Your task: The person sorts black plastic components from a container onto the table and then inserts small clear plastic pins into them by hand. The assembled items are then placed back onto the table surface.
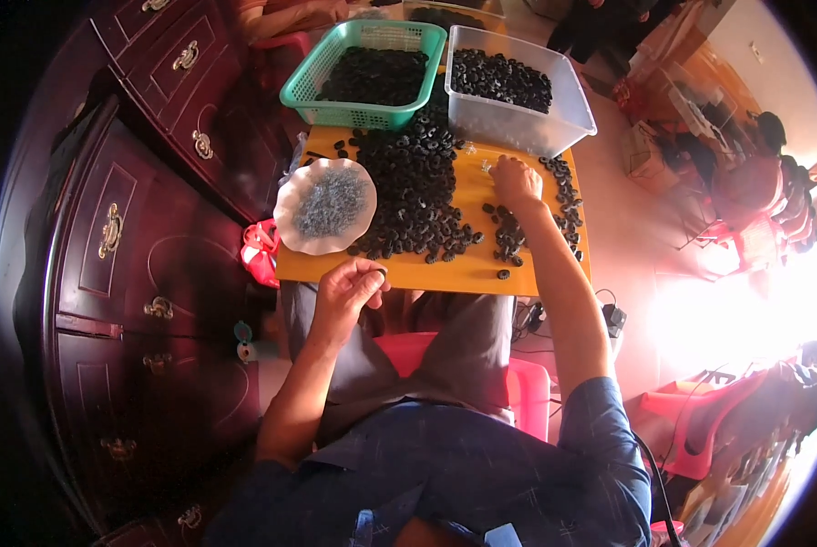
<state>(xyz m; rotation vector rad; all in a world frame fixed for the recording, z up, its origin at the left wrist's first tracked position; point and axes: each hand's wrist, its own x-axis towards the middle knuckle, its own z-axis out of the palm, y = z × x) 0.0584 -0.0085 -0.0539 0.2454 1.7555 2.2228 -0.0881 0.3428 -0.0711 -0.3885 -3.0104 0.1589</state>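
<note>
My left hand is closed in a pinch at the table's front edge, gripping a small black ring-shaped part whose dark edge shows at the fingertips. My right hand reaches over the wooden table, its fingers bent together and pointing down beside a few tiny clear pieces. Whatever those fingers pinch is hidden. Between the hands spreads a large pile of black ring-shaped parts. A smaller group of black parts lies below my right wrist. A scalloped pale dish of tiny clear-grey pieces stands beyond my left hand.
At the table's back are a green plastic basket and a clear plastic bin, both holding black parts. Dark red cabinets flank the left side. A pink stool is under me. Another person's arm shows at the far left.
</note>
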